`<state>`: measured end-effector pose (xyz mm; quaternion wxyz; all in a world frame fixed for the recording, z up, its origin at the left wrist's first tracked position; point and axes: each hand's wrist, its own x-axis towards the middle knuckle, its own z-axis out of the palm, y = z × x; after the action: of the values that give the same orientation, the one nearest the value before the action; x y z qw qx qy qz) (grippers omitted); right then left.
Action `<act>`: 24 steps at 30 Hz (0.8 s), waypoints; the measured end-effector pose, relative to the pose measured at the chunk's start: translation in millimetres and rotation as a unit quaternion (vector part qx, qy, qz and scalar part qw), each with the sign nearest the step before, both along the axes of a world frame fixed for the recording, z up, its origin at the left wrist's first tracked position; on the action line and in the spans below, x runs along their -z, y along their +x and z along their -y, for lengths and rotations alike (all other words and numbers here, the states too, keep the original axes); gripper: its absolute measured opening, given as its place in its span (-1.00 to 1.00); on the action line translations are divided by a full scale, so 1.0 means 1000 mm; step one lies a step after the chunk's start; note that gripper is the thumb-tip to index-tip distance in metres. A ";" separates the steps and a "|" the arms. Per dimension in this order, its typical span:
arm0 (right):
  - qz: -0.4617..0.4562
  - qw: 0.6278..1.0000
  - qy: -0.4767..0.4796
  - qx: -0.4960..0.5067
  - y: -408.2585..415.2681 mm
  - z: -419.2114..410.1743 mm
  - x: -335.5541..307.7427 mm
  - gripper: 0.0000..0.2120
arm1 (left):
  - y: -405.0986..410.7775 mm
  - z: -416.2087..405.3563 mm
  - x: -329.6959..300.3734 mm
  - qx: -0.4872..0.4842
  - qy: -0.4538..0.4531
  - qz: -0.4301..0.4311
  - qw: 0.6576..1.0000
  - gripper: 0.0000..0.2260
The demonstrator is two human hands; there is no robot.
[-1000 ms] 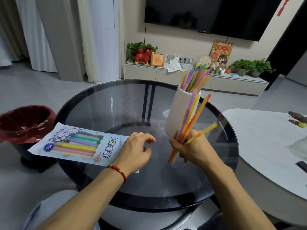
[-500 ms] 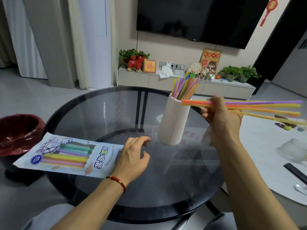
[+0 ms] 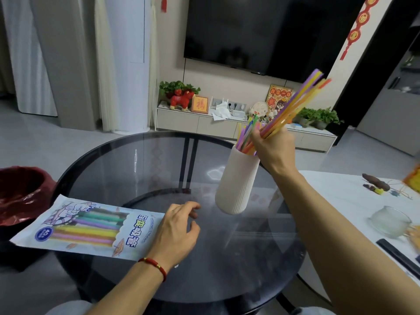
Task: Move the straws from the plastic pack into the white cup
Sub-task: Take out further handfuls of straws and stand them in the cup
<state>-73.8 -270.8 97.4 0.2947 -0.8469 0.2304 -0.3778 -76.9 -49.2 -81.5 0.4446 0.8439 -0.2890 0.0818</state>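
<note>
A ribbed white cup point(image 3: 236, 183) stands on the round dark glass table point(image 3: 127, 155), with several coloured straws point(image 3: 244, 135) sticking out of its mouth. My right hand point(image 3: 272, 144) is just above the cup's rim, shut on a bundle of straws point(image 3: 300, 101) that slants up to the right; their lower ends are at the cup's mouth. The plastic pack point(image 3: 88, 228) lies flat on the table's left side, with coloured straws showing through it. My left hand point(image 3: 177, 230) rests on the pack's right end, fingers apart.
A bin lined with a red bag point(image 3: 20, 196) stands on the floor to the left. A white table point(image 3: 354, 201) to the right carries a glass jar point(image 3: 389, 221), a dark remote point(image 3: 397, 253) and small items. A TV cabinet is beyond.
My right hand has swung the held straws from lying level out to the right to slanting upward, bringing their lower ends over the cup. The left hand has stayed on the pack.
</note>
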 end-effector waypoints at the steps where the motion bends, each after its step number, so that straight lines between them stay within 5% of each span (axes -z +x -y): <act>1: -0.037 0.999 -0.011 0.004 0.001 -0.002 0.000 -0.68 | 0.000 -0.001 -0.001 0.000 -0.002 0.000 1.000 -0.68; 5: -0.071 0.997 -0.008 -0.015 0.001 -0.006 -0.005 -0.65 | 0.000 -0.002 -0.002 0.000 -0.005 -0.001 1.000 -0.69; 9: -0.027 1.000 -0.010 -0.008 0.004 -0.003 -0.015 -0.36 | 0.002 -0.003 -0.004 0.001 -0.012 -0.001 1.000 -0.67; 13: 0.028 0.999 -0.043 0.007 0.001 -0.004 -0.027 -0.51 | 0.002 -0.004 -0.004 0.003 -0.013 0.003 1.000 -0.66; 20: 0.172 0.983 -0.064 -0.030 0.001 0.000 -0.029 -0.30 | 0.003 -0.006 -0.005 -0.004 -0.008 0.001 1.000 -0.66; 24: 0.099 0.987 -0.061 -0.114 0.005 0.003 -0.021 -0.50 | 0.001 -0.008 -0.006 -0.005 -0.006 0.003 1.000 -0.66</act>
<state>-68.7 -273.6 118.5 0.3049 -0.8425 0.0788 -0.4370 -75.8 -41.2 -75.5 0.4480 0.8425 -0.2857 0.0885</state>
